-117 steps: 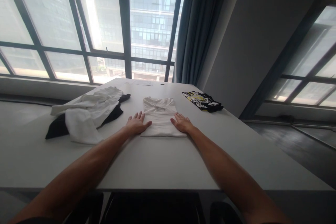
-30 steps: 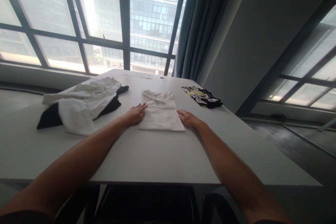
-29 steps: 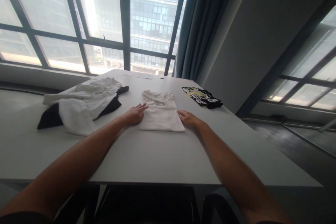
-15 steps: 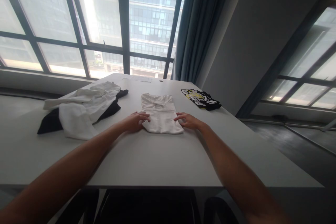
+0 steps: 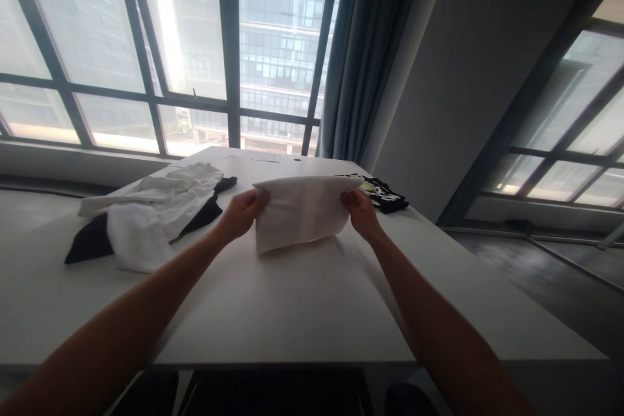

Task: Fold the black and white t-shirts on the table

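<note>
A folded white garment (image 5: 303, 211), perhaps a shirt, is held up between my two hands above the table. My left hand (image 5: 244, 209) pinches its upper left corner. At the opposite upper corner, my right hand (image 5: 361, 209) is closed on the cloth. The garment's lower edge hangs down close to the tabletop, a little tilted. Its far side is hidden from me.
On the white table (image 5: 287, 312), a loose pile of white clothing (image 5: 146, 221) lies over black cloth (image 5: 90, 240) at the left. A folded black printed garment (image 5: 385, 195) rests at the right, partly covered. Windows and a blue curtain (image 5: 365, 65) stand behind.
The white garment lay flat on the table with my hands at its sides. Now both hands grip its corners and have lifted it up off the tabletop.
</note>
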`<state>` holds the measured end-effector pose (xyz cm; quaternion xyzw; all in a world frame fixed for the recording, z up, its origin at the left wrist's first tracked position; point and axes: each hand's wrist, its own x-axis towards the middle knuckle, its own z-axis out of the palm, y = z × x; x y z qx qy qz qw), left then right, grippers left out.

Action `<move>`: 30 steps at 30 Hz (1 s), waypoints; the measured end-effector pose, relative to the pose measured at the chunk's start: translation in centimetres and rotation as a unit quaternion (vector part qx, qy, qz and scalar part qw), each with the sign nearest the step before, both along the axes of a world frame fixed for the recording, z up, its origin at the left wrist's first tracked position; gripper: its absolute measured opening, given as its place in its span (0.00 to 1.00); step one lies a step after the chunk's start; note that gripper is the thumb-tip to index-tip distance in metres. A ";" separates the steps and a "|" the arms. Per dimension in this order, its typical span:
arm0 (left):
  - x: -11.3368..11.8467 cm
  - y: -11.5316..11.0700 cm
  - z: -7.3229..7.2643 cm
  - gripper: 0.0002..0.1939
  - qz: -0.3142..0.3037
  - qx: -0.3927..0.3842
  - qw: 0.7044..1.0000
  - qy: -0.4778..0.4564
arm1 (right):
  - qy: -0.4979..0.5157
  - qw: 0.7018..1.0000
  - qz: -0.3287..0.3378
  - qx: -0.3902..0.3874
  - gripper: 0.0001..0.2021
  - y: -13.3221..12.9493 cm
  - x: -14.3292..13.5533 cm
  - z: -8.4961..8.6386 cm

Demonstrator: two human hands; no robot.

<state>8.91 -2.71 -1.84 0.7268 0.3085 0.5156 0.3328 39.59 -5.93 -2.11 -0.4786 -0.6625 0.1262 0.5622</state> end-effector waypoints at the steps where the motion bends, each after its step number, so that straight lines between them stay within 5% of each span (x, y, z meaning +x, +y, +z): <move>1: 0.1 0.0 0.2 0.26 0.001 -0.009 1.000 -0.018 | 0.006 1.000 -0.009 0.009 0.20 0.1 -0.4 0.1; 7: -0.2 3.2 -2.8 0.21 0.055 -0.147 0.986 0.058 | -0.080 0.980 -0.139 -0.121 0.16 2.5 -1.0 -2.5; 12: -1.1 4.1 -4.7 0.44 0.046 -0.245 0.946 0.208 | -0.208 0.936 -0.096 -0.268 0.25 2.8 -0.3 -4.7; 14: -0.9 3.5 -4.5 0.44 0.046 -0.235 0.937 0.256 | -0.235 0.929 -0.083 -0.274 0.26 2.5 -0.4 -4.7; 20: 0.0 1.6 -2.7 0.16 0.031 -0.095 0.952 0.290 | -0.245 0.940 -0.097 -0.218 0.16 1.8 -0.9 -3.2; 24: -0.1 0.8 -1.8 0.20 0.019 -0.111 0.950 0.290 | -0.241 0.942 -0.095 -0.215 0.15 1.4 -0.8 -2.8; 30: -0.5 -1.0 -1.5 0.41 -0.078 -0.293 0.878 0.371 | -0.302 0.906 -0.056 -0.293 0.21 1.3 -0.3 -3.2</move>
